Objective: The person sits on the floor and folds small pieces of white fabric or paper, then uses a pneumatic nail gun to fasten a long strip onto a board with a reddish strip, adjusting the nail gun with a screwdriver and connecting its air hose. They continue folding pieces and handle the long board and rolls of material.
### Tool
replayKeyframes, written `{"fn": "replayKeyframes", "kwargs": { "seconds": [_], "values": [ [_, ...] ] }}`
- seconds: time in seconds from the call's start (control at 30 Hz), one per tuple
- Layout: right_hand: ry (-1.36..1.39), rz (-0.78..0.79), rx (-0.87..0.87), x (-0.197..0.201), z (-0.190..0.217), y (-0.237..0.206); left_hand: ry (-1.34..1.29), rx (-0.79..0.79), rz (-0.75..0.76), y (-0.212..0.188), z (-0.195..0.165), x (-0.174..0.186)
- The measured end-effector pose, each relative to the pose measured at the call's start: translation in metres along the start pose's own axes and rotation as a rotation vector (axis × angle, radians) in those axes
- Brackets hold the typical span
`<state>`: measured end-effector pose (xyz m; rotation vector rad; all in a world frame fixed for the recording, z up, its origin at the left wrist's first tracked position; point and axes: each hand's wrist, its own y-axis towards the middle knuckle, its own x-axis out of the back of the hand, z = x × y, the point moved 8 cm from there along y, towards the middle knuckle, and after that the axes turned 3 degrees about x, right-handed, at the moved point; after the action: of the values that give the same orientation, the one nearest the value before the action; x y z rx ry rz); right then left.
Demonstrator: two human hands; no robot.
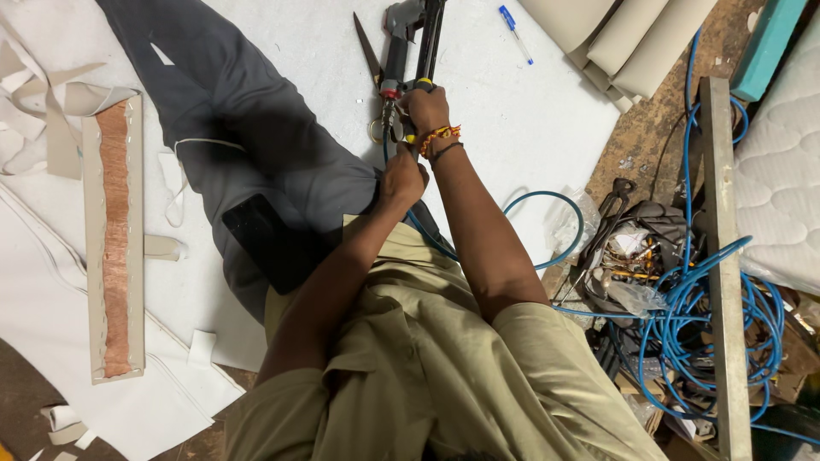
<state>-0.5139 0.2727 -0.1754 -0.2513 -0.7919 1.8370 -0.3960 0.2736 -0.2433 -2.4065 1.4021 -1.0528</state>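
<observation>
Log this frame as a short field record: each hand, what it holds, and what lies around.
right hand: closed on the handle of a black air tool
left hand: fisted just below the right, at the blue hose; grip unclear
scissors: lying on white fabric left of the tool
pen: on the fabric, right of the tool
padded strip: far left
hose coils: right, by clutter

Matt black metal staple gun (408, 43), glossy blue rubbery hose (547, 222), soft white cloth sheet (512, 119), rough wood strip (114, 239).

Short-sleeved khaki shirt (427, 367), dark grey trousers (256, 128), orange beaded bracelet (438, 135) plus thin dark band (446, 152) on the right wrist
</observation>
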Motion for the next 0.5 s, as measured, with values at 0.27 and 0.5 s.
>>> {"fn": "replayKeyframes", "kwargs": {
  "seconds": [0.27, 0.5],
  "values": [
    [-0.240, -0.070, 0.176, -0.001, 0.007, 0.000, -0.084, 0.024, -0.022, -0.002, 0.000, 0.001],
    [-0.225, -0.071, 0.183, 0.004, -0.003, 0.007, -0.067, 0.068, 0.011, 0.000, 0.006, -0.006]
  ]
}}
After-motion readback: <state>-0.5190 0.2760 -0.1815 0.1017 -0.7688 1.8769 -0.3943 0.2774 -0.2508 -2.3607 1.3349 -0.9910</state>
